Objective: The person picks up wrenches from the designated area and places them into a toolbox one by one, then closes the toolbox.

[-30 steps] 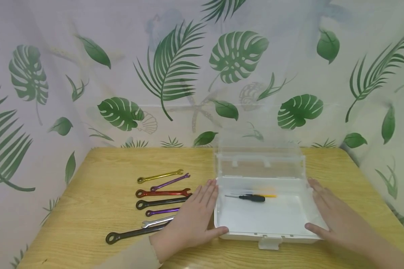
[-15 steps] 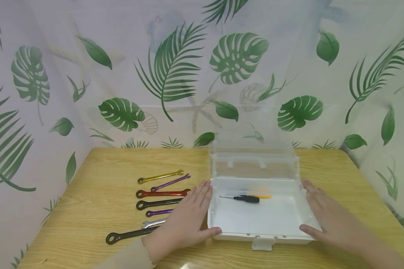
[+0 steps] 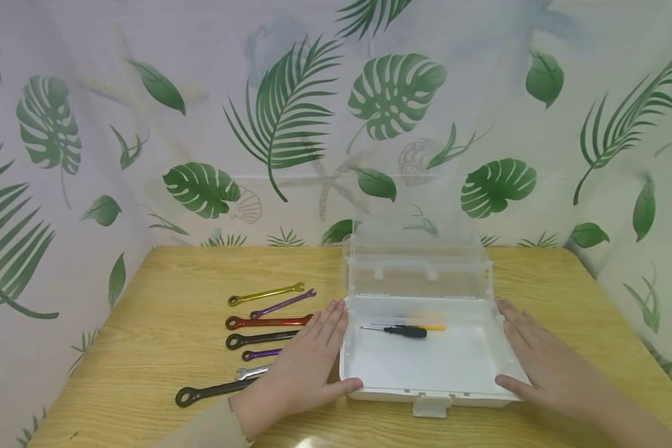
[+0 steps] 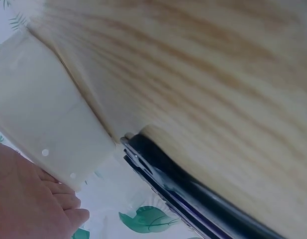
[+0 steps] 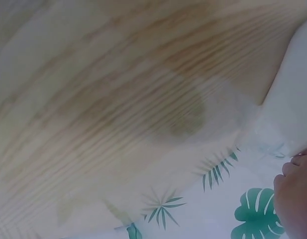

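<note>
A white plastic toolbox (image 3: 420,367) stands on the table, its clear lid (image 3: 420,277) raised at the back. Along its left wall lies my left hand (image 3: 305,373), fingers straight, thumb at the front corner. My right hand (image 3: 554,367) rests the same way against the right wall. Inside the box are a black-handled screwdriver (image 3: 407,332) and a thin tool with a yellow handle (image 3: 435,328). In the left wrist view the fingers of my left hand (image 4: 29,199) touch the box's side wall (image 4: 49,104). The right wrist view shows only part of my right hand (image 5: 295,194) beside the box.
Left of the box several combination wrenches lie in a column, among them a gold one (image 3: 266,294), a red one (image 3: 269,322) and a large black one (image 3: 210,392). My left hand and forearm cover some of their right ends. A leaf-patterned curtain (image 3: 291,124) hangs behind the wooden table (image 3: 145,348).
Both hands and the toolbox between them have shifted left across the table, towards the wrenches. The tools inside moved along with the box, and my left hand now covers more of the wrenches.
</note>
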Available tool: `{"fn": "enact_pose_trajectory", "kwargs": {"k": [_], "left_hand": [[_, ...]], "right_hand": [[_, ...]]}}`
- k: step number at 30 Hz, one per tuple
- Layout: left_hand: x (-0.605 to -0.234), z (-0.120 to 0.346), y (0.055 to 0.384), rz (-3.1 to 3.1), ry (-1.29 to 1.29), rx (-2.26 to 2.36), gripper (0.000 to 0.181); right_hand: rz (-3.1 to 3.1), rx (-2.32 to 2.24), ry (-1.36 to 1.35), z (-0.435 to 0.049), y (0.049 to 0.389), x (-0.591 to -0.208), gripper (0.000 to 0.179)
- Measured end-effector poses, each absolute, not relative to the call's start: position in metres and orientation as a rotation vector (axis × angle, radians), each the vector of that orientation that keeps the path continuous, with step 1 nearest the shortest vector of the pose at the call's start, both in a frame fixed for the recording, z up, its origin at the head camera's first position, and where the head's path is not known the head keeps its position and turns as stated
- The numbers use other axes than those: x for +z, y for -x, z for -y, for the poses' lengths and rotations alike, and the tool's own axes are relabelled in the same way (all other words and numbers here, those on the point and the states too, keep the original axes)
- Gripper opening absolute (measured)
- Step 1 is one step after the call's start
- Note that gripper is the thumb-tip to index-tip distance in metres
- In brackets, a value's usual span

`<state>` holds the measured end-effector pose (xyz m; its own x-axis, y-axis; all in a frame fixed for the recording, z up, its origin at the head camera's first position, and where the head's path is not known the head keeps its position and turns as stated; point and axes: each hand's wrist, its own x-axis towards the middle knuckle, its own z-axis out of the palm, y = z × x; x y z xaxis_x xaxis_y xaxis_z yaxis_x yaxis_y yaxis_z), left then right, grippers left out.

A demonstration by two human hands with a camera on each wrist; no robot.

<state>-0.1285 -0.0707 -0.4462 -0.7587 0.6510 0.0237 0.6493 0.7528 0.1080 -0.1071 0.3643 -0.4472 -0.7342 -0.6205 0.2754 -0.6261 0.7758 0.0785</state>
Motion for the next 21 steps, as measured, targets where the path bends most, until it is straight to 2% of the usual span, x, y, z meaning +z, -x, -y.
{"fn": "enact_pose_trajectory", "kwargs": {"k": [12,21], "left_hand": [[-0.441,0.076,0.133,-2.871,-1.093,0.147,0.104],[-0.440,0.090,0.147,-2.835,-1.199,0.340,0.086]], "right_hand": [[2.673,0.053,-0.959,-0.362,0.107,-0.450,0.094],[2.633,0.057,-0.977,-0.362,0.108,-0.453,0.096]]}}
